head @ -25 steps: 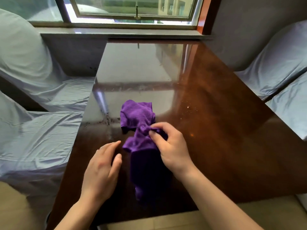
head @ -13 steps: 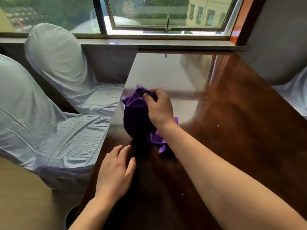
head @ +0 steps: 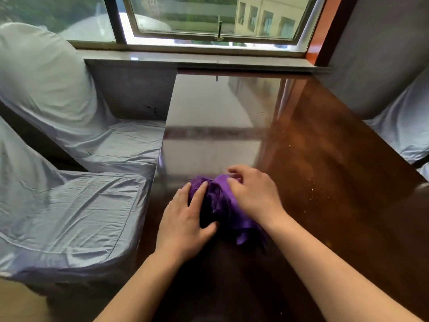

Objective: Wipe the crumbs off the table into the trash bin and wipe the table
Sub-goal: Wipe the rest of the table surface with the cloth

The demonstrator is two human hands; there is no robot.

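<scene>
My right hand grips the cloth, left hand flat on it; I'd wad it firmly before sweeping crumbs.

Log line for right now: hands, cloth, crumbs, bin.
left hand: presses purple cloth | right hand: grips purple cloth | crumbs: on table, right of purple cloth | trash bin: not in view

Plain purple cloth; glossy dark reddish-brown table flecked with pale crumbs; plain pale blue-grey chair covers; grey windowsill; orange-red strip above the windowsill's right end; grey wall.
</scene>
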